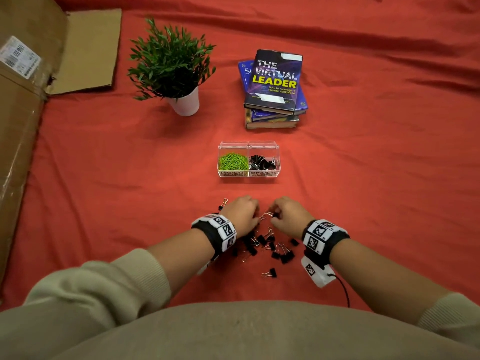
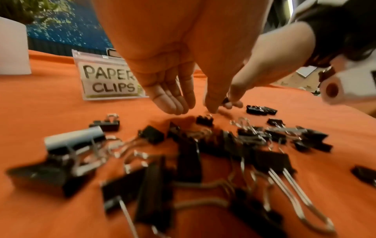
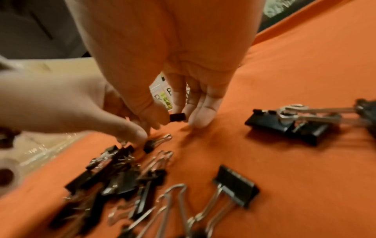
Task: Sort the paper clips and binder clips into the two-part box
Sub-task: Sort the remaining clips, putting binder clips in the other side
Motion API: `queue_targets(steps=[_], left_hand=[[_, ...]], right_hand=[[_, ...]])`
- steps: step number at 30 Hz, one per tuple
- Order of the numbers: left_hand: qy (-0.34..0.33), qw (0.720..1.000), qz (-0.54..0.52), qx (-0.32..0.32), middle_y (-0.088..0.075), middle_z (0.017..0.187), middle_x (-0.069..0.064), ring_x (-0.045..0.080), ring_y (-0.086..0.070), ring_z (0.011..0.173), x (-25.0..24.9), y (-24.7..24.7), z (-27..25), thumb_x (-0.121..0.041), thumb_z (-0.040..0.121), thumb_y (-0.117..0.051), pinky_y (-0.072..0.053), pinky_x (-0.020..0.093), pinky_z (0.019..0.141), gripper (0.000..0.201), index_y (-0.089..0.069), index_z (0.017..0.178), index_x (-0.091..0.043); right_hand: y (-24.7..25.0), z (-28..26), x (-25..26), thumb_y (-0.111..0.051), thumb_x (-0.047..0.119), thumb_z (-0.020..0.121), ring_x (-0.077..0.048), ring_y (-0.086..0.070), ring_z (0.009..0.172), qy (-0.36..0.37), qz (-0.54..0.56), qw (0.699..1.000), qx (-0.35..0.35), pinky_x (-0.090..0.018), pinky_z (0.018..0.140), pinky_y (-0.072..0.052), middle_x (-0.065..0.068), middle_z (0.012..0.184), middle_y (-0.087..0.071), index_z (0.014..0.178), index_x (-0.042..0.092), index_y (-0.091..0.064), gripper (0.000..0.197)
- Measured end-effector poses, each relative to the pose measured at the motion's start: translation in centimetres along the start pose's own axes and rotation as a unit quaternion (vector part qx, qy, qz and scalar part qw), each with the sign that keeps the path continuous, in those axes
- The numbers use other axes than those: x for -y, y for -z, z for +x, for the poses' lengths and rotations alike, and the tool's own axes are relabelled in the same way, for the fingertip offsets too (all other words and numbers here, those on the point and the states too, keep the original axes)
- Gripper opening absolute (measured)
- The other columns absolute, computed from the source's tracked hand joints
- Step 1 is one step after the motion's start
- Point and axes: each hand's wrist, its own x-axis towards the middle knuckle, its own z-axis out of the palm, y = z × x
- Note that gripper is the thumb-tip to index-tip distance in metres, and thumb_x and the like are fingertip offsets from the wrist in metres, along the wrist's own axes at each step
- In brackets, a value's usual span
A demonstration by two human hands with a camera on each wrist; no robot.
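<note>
A clear two-part box point(image 1: 248, 174) stands mid-cloth, with green paper clips point(image 1: 233, 161) in its left part and black binder clips point(image 1: 262, 162) in its right part. Its "PAPER CLIPS" label point(image 2: 109, 80) shows in the left wrist view. Nearer me, a loose pile of black binder clips point(image 1: 265, 245) lies on the red cloth. My left hand point(image 1: 255, 216) hovers over the pile's far edge, fingers fairly straight, thumb apart point(image 2: 195, 109), above a small clip point(image 2: 204, 120). My right hand point(image 1: 274, 214) pinches a small binder clip point(image 3: 178, 116) between thumb and forefinger.
A potted plant point(image 1: 172, 66) and a stack of books point(image 1: 275, 84) stand beyond the box. A big cardboard box point(image 1: 23, 126) runs along the left edge. Stray binder clips lie left of my left hand point(image 1: 222, 203) and near my body point(image 1: 270, 273).
</note>
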Motion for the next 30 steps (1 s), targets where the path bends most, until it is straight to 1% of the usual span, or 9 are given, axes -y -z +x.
queue_targets(steps=[3, 6, 11, 14, 21, 23, 26, 28, 30], left_hand=[[0.014, 1.000, -0.007, 0.006, -0.051, 0.112, 0.008, 0.029, -0.056, 0.105, -0.1, -1.7, -0.4, -0.029, 0.086, -0.063, -0.050, 0.042, 0.087, 0.033, -0.054, 0.111, -0.009], [0.011, 1.000, -0.013, -0.009, -0.050, 0.110, 0.010, 0.032, -0.055, 0.105, -0.2, -2.0, -0.4, -0.023, 0.086, -0.059, -0.049, 0.044, 0.085, 0.025, -0.052, 0.105, -0.007], [-0.012, 0.998, -0.028, -0.048, -0.056, 0.109, 0.007, 0.026, -0.054, 0.107, 1.2, -1.0, -1.4, -0.023, 0.084, -0.056, -0.044, 0.035, 0.088, 0.024, -0.058, 0.105, -0.011], [-0.029, 0.998, -0.028, -0.040, -0.057, 0.113, 0.003, 0.022, -0.052, 0.112, 2.7, -0.6, -2.7, -0.022, 0.085, -0.056, -0.044, 0.034, 0.093, 0.032, -0.057, 0.116, -0.016], [-0.019, 0.999, 0.024, 0.032, -0.047, 0.125, 0.009, 0.026, -0.044, 0.121, 4.1, -1.7, -4.6, -0.021, 0.091, -0.050, -0.039, 0.035, 0.101, 0.056, -0.034, 0.145, -0.016], [-0.011, 0.999, 0.024, 0.027, -0.047, 0.123, 0.009, 0.026, -0.044, 0.120, 3.9, -2.0, -4.7, -0.023, 0.092, -0.050, -0.041, 0.037, 0.100, 0.051, -0.040, 0.141, -0.015], [0.004, 1.000, 0.023, 0.015, -0.048, 0.114, 0.009, 0.028, -0.048, 0.115, 3.8, -1.9, -4.4, -0.025, 0.092, -0.052, -0.045, 0.041, 0.094, 0.032, -0.053, 0.121, -0.011], [0.017, 1.000, 0.013, 0.013, -0.047, 0.113, 0.009, 0.029, -0.050, 0.111, 3.9, -1.9, -4.1, -0.024, 0.091, -0.055, -0.046, 0.042, 0.092, 0.025, -0.053, 0.111, -0.010], [0.025, 1.000, 0.001, 0.014, -0.047, 0.114, 0.010, 0.030, -0.052, 0.109, 3.9, -1.8, -3.8, -0.021, 0.089, -0.057, -0.047, 0.042, 0.090, 0.024, -0.052, 0.109, -0.010]], right_hand=[[-0.6, -1.8, 0.0, -0.061, 0.019, 0.081, -0.014, -0.051, 0.088, 0.011, -0.009, 0.999, 0.042, -0.028, 0.087, -0.046, 0.000, 0.098, -0.050, 0.111, 0.014, -0.062, 0.030], [-1.8, -3.1, 0.2, -0.057, 0.019, 0.081, -0.021, -0.052, 0.099, 0.050, -0.039, 0.996, 0.062, -0.031, 0.089, -0.044, -0.006, 0.104, -0.051, 0.111, 0.012, -0.061, 0.032], [-4.2, -3.6, 0.6, -0.052, 0.017, 0.079, -0.025, -0.044, 0.101, 0.122, -0.129, 0.983, 0.039, -0.037, 0.087, -0.044, -0.008, 0.106, -0.048, 0.125, 0.014, -0.054, 0.047], [-4.7, -3.7, 1.0, -0.054, 0.016, 0.083, -0.029, -0.045, 0.104, 0.140, -0.168, 0.976, 0.026, -0.042, 0.089, -0.045, -0.010, 0.111, -0.049, 0.120, 0.009, -0.058, 0.038], [-4.1, -3.2, 1.2, -0.052, 0.021, 0.090, -0.024, -0.040, 0.119, 0.118, -0.170, 0.977, 0.054, -0.038, 0.096, -0.043, -0.006, 0.123, -0.046, 0.125, 0.009, -0.051, 0.037], [-4.0, -2.7, 1.1, -0.054, 0.020, 0.089, -0.025, -0.045, 0.116, 0.112, -0.149, 0.981, 0.060, -0.037, 0.096, -0.043, -0.007, 0.119, -0.050, 0.124, 0.009, -0.053, 0.037], [-2.9, -1.9, 1.2, -0.060, 0.025, 0.088, -0.023, -0.055, 0.106, 0.077, -0.098, 0.991, 0.050, -0.031, 0.090, -0.045, -0.008, 0.113, -0.058, 0.115, 0.009, -0.059, 0.032], [-1.2, -1.0, 1.7, -0.065, 0.025, 0.086, -0.016, -0.059, 0.092, 0.036, -0.030, 0.999, 0.007, -0.024, 0.077, -0.048, -0.005, 0.107, -0.065, 0.109, 0.012, -0.064, 0.027], [1.2, 0.5, 2.5, -0.068, 0.023, 0.084, -0.010, -0.057, 0.082, 0.005, 0.054, 0.998, -0.045, -0.014, 0.063, -0.041, -0.002, 0.100, -0.068, 0.106, 0.013, -0.067, 0.024]])
